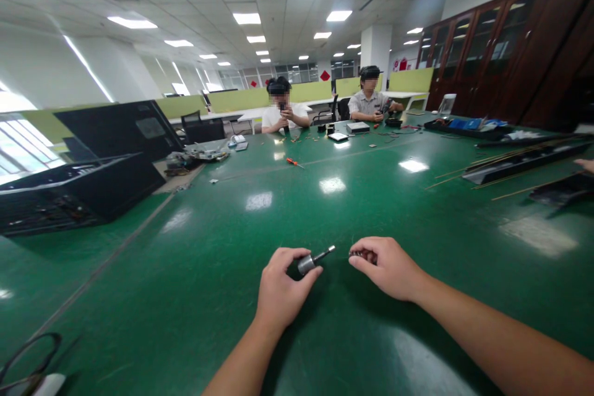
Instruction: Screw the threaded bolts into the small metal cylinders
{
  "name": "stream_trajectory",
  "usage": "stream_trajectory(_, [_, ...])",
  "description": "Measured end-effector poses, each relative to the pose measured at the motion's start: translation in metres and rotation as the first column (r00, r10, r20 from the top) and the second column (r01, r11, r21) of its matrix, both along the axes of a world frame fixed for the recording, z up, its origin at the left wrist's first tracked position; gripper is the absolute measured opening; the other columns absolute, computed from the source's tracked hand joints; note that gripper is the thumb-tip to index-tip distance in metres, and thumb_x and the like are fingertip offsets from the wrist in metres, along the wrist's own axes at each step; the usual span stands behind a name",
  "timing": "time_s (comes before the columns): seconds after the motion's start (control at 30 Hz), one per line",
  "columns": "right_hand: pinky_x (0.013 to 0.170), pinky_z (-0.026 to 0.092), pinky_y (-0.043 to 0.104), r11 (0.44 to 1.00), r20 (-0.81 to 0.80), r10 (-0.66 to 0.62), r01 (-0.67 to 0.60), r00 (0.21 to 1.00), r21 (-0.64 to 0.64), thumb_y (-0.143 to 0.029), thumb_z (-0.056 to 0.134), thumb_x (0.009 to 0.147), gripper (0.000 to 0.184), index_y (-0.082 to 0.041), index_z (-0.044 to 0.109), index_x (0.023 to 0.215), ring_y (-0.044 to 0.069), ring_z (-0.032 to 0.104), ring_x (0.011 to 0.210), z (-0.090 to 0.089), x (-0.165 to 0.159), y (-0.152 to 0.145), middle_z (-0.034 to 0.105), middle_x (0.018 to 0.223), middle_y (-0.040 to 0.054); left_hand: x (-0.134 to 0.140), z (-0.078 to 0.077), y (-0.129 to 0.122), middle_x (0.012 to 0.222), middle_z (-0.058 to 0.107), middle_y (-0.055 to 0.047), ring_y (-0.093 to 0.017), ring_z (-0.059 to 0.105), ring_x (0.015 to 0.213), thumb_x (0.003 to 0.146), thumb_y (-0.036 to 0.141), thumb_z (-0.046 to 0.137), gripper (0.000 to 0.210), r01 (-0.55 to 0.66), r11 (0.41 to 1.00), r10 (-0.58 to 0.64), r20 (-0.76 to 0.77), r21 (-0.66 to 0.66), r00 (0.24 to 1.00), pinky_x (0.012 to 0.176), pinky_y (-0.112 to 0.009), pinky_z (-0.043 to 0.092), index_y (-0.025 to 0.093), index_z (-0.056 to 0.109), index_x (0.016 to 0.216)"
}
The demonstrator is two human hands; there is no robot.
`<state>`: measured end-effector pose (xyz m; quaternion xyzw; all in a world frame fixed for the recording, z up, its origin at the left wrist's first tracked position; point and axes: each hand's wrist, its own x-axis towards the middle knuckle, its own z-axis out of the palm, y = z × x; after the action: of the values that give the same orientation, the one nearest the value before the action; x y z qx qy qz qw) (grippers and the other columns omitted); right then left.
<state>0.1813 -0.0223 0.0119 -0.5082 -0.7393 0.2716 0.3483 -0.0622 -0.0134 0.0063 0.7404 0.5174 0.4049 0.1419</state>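
My left hand point(284, 288) grips a metal cylinder with a thin shaft point(306, 265) between thumb and fingers. The shaft points up and to the right, towards my other hand, and ends in a brighter tip. My right hand point(388, 269) is closed in a pinch around a small dark, ridged metal piece point(356, 253), mostly covered by the fingers. A short gap separates the shaft's tip from the right fingertips. Both hands are over the near part of the green table point(223, 297).
An orange-handled screwdriver point(292, 162) lies further back. Black metal casings point(125, 182) stand at the left. Long thin rods and dark trays point(524, 158) are at the right. Two people point(371, 102) sit across the table. A black cable loop point(39, 352) is at the lower left.
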Motion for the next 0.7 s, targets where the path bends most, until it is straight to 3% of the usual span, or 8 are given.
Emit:
stream_trajectory(0.13, [0.061, 0.042, 0.025, 0.999, -0.058, 0.007, -0.009, 0.998, -0.035, -0.031, 0.063, 0.088, 0.019, -0.017, 0.075, 0.093, 0.014, 0.058, 0.064, -0.006, -0.002, 0.003, 0.068, 0.073, 0.0016, -0.007, -0.002, 0.008, 0.095, 0.072, -0.004, -0.023, 0.067, 0.087, 0.076, 0.044, 0.074, 0.035, -0.134, 0.990, 0.137, 0.118, -0.033, 0.984, 0.085, -0.037, 0.052, 0.021, 0.071, 0.103])
stream_trajectory(0.3, [0.059, 0.041, 0.024, 0.997, -0.100, 0.046, -0.053, 0.994, -0.060, -0.031, 0.064, 0.087, 0.019, -0.016, 0.075, 0.091, 0.014, 0.058, 0.063, -0.014, -0.003, 0.007, 0.068, 0.072, 0.0018, -0.012, -0.008, 0.018, 0.115, 0.072, -0.010, -0.026, 0.067, 0.106, 0.077, 0.049, 0.070, 0.060, -0.096, 0.967, 0.183, 0.377, -0.237, 0.908, 0.103, -0.042, 0.047, 0.017, 0.061, 0.126])
stream_trajectory(0.37, [0.059, 0.041, 0.024, 0.997, -0.109, 0.054, -0.059, 0.993, -0.051, -0.031, 0.063, 0.087, 0.020, -0.016, 0.075, 0.091, 0.014, 0.058, 0.063, -0.014, -0.003, 0.007, 0.068, 0.072, 0.0021, -0.015, -0.001, 0.016, 0.114, 0.073, -0.012, -0.028, 0.068, 0.107, 0.075, 0.051, 0.071, 0.058, -0.063, 0.956, 0.186, 0.421, -0.288, 0.888, 0.102, -0.042, 0.048, 0.015, 0.064, 0.120])
stream_trajectory(0.47, [0.059, 0.041, 0.024, 0.997, -0.106, 0.071, -0.075, 0.992, -0.028, -0.031, 0.062, 0.087, 0.020, -0.016, 0.075, 0.091, 0.014, 0.058, 0.063, -0.012, -0.002, 0.006, 0.068, 0.072, 0.0020, -0.027, 0.022, 0.000, 0.112, 0.074, -0.012, -0.028, 0.069, 0.107, 0.071, 0.052, 0.074, 0.051, -0.043, 0.948, 0.183, 0.429, -0.316, 0.885, 0.099, -0.039, 0.051, 0.016, 0.066, 0.106])
stream_trajectory(0.6, [0.060, 0.041, 0.024, 0.995, -0.095, 0.099, -0.100, 0.991, -0.009, -0.030, 0.063, 0.087, 0.019, -0.017, 0.076, 0.092, 0.013, 0.057, 0.063, -0.010, -0.003, 0.004, 0.068, 0.073, 0.0017, -0.068, 0.048, -0.047, 0.109, 0.076, -0.007, -0.029, 0.070, 0.104, 0.068, 0.056, 0.076, 0.052, -0.134, 0.928, 0.225, 0.237, -0.349, 0.945, 0.097, -0.039, 0.053, 0.023, 0.068, 0.108])
stream_trajectory(0.7, [0.061, 0.041, 0.025, 0.994, -0.092, 0.109, -0.109, 0.990, 0.004, -0.030, 0.063, 0.087, 0.020, -0.017, 0.076, 0.093, 0.014, 0.057, 0.065, -0.009, -0.003, 0.002, 0.069, 0.075, 0.0019, -0.117, 0.042, -0.095, 0.099, 0.078, -0.004, -0.031, 0.073, 0.092, 0.062, 0.057, 0.079, 0.046, -0.375, 0.900, 0.375, -0.047, -0.223, 0.926, 0.087, -0.038, 0.058, 0.026, 0.074, 0.096])
